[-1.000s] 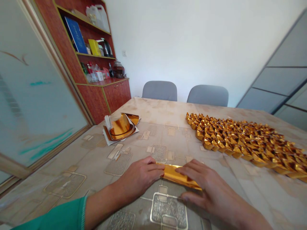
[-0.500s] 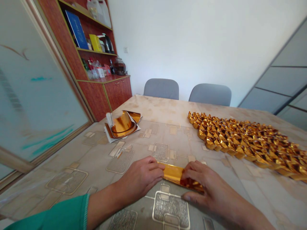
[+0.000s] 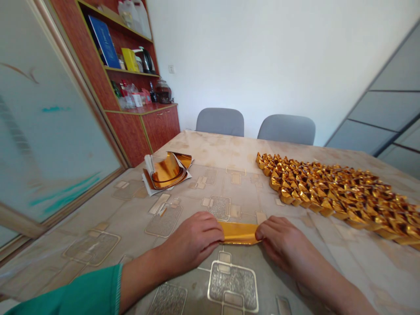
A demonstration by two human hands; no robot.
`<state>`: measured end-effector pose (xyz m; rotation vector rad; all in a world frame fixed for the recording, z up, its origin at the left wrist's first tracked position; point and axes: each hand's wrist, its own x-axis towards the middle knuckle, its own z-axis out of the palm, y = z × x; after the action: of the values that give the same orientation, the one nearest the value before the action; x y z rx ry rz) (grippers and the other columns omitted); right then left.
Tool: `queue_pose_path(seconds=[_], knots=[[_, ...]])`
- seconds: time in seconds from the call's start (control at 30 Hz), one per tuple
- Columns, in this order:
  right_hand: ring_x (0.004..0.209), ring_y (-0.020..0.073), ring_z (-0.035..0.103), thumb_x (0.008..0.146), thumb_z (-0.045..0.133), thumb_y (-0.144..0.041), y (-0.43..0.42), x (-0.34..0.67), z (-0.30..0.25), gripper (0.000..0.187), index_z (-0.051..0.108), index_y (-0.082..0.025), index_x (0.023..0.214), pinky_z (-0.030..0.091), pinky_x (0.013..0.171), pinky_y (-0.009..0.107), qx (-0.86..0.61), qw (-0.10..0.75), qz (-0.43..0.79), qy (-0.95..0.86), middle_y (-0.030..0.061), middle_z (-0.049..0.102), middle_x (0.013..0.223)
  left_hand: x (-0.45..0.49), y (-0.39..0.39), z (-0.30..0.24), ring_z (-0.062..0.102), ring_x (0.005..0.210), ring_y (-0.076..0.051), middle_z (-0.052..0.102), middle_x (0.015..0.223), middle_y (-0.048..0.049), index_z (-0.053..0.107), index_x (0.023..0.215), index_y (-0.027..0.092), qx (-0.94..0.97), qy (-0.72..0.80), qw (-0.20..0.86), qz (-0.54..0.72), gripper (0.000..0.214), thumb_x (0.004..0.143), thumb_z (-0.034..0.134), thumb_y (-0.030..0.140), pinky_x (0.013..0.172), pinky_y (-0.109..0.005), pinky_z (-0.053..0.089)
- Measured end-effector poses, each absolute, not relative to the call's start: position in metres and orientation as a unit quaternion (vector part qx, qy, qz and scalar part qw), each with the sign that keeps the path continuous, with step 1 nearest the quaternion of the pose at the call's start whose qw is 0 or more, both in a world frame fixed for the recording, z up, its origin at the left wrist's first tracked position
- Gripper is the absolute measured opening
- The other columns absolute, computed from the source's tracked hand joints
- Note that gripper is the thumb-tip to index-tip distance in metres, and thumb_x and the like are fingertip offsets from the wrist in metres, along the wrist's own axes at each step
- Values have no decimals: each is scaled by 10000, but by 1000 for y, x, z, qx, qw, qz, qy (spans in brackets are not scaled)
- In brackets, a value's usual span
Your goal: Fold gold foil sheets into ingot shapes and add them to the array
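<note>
While the left hand (image 3: 192, 240) and right hand (image 3: 278, 238) pinch the foil strip (image 3: 238, 232) by its ends on the table (image 3: 210, 148) at 6 o'clock, the fingers seem closed, though the thumbs are hidden. Even pressure keeps it straight. Folded ingots (image 3: 328, 192) at 2 o'clock and foil sheets (image 3: 167, 171) at 11 o'clock leave good room.

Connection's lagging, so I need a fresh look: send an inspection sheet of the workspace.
surface: beige patterned tablecloth with grey, gold-edged rectangles
job's things: shiny gold foil strip on the cloth; rows of folded gold foil ingots to the right
clutter: curled gold foil sheets on white paper, far left
hands: left hand and right hand each hold one strip end
cables: nothing seen
surroundings: red-brown wooden cabinet, two grey chairs, frosted glass door
</note>
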<state>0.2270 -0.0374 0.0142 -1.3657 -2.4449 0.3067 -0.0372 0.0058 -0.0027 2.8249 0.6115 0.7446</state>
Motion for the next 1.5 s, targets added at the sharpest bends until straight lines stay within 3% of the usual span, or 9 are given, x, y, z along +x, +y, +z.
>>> queue_pose_path(seconds=[0.2,0.27,0.37,0.5,0.73,1.1,1.23,1.5], knots=[[923,231,544,847,640,-177,-51,193,7,100,602,-211,934,423,807,355,-455,178,127,-863,45,629,978,-23,-8,-9,528,653,-151,606,701,-17,615,788,174,949,185,13,254,268,989,445,223,640,-288,416],[857,209,550,865,621,-170,-56,179,4,57,594,-201,905,424,743,318,-463,191,147,-853,37,626,924,-22,-8,-10,524,656,-149,608,719,-11,597,794,177,946,189,45,259,260,992,458,273,616,-281,399],[796,186,555,904,545,-135,-58,171,1,95,579,-194,838,405,695,291,-483,202,171,-835,25,621,848,-27,-6,-8,541,734,-166,627,794,-13,586,875,174,936,217,118,251,131,924,577,295,652,-288,409],[755,174,556,883,556,-138,-55,175,2,131,551,-193,764,380,660,272,-507,201,205,-813,11,617,795,-35,-2,-4,544,857,-191,617,874,-25,598,850,179,913,290,174,229,29,844,626,180,756,-316,419],[696,160,568,957,503,-214,-47,175,-4,227,564,-199,739,371,643,256,-511,231,223,-798,1,629,741,-40,3,-1,552,976,-196,609,987,-31,654,797,195,882,337,233,234,51,847,659,196,856,-344,415],[607,197,597,930,535,-227,-47,170,-22,194,534,-209,737,362,583,281,-568,208,39,-795,20,636,692,-36,4,-6,535,1072,-223,610,1106,-47,613,815,191,887,358,201,209,79,880,640,226,920,-385,392],[597,198,605,937,512,-234,-46,170,-24,211,511,-218,726,367,578,282,-561,200,13,-803,18,632,679,-36,8,-6,535,1054,-222,607,1090,-37,619,804,194,888,354,202,213,118,850,694,272,902,-384,395],[569,202,618,931,502,-218,-44,168,-24,213,478,-230,719,343,558,285,-560,184,-29,-807,16,635,651,-32,10,-7,535,1032,-223,602,1048,-33,617,759,180,880,372,198,218,111,811,715,186,912,-402,406]])
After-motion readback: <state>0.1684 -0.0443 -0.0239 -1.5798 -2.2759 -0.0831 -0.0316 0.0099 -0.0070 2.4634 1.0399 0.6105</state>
